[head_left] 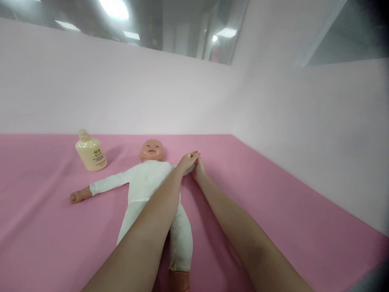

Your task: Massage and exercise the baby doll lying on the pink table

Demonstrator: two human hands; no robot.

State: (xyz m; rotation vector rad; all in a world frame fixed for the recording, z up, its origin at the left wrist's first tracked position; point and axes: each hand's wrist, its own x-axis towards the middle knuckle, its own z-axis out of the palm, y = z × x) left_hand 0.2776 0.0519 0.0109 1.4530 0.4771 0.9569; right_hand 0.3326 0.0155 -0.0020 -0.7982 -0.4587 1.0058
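A baby doll point(148, 182) with a white cloth body and a bare plastic head point(152, 150) lies on its back, face up. Its arm on the picture's right reaches out to my two hands, which meet around the end of it. My left hand point(187, 161) comes across the doll's body, fingers closed on that arm from above. From the outer side, my right hand point(199, 170) is closed against the same arm's end. The doll's hand there is hidden by my fingers. Its other arm point(109, 183) stretches out to the left.
A cream-coloured pump bottle point(91, 152) stands left of the doll's head. Pink cloth point(273, 227) with some creases covers the surface. White walls point(121, 89) rise behind and to the right, with a window point(182, 24) above the back one.
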